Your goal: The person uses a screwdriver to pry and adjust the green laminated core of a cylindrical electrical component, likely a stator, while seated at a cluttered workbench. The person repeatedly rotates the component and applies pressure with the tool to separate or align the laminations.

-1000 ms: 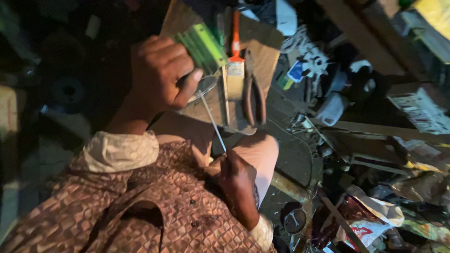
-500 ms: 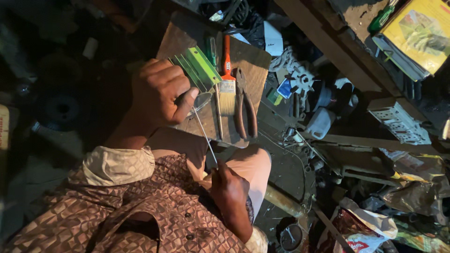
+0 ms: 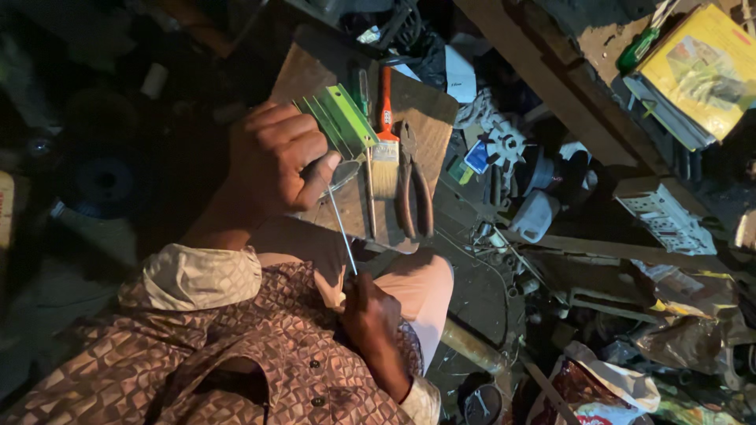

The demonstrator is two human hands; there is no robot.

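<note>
My left hand [image 3: 276, 157] is closed around a green ribbed piece [image 3: 342, 122] and a small grey metal part [image 3: 343, 175], over a wooden board [image 3: 429, 110] on my lap. My right hand [image 3: 370, 315] sits lower, near my knee. It grips the handle end of a thin screwdriver [image 3: 342, 232], whose metal shaft slants up to the part under my left thumb. The handle itself is hidden in my fist.
On the board lie a paintbrush with an orange handle [image 3: 384, 153], brown-handled pliers [image 3: 413, 193] and a slim screwdriver [image 3: 364, 94]. To the right are a cluttered floor of white parts [image 3: 504, 142], a wooden beam [image 3: 551, 71], a yellow book [image 3: 701, 71] and plastic bags [image 3: 606, 386].
The camera view has shifted and the hands sit slightly lower in frame. Both hands keep the same hold, with the screwdriver still against the part.
</note>
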